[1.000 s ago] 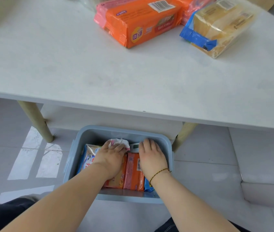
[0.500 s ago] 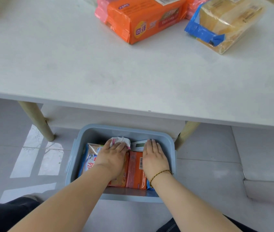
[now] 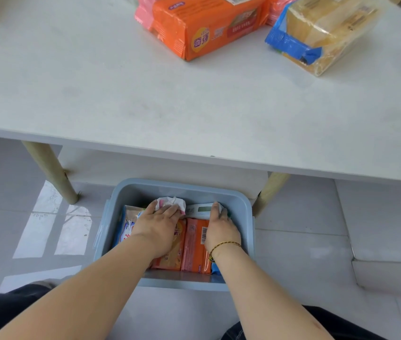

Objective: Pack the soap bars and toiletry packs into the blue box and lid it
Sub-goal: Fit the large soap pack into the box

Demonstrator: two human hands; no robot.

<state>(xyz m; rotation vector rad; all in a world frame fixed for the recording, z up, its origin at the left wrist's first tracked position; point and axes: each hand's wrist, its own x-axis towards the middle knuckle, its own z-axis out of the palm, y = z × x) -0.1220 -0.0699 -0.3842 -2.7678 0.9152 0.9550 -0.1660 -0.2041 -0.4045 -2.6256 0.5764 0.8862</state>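
The blue box (image 3: 246, 217) stands on the floor under the table's near edge, with no lid on it. Inside lie two orange soap bars (image 3: 194, 244), a blue-and-white pack (image 3: 126, 228) at the left, a crumpled white-and-pink pack (image 3: 170, 201) and a white-and-green pack (image 3: 199, 208) at the far end. My left hand (image 3: 157, 225) rests flat on the packs, fingertips on the white-and-pink pack. My right hand (image 3: 221, 229) is turned on edge, thumb and fingers curled around the right end of the white-and-green pack.
On the white table (image 3: 121, 94) lie an orange soap multipack (image 3: 206, 23), a pink pack (image 3: 143, 11) behind it and a clear pack of yellow soap bars (image 3: 324, 33). Wooden table legs (image 3: 50, 173) flank the box. The floor is grey tile.
My right hand has turned from flat on the orange bars onto its edge, and its fingers have curled around the white-and-green pack. My left hand has hardly moved.
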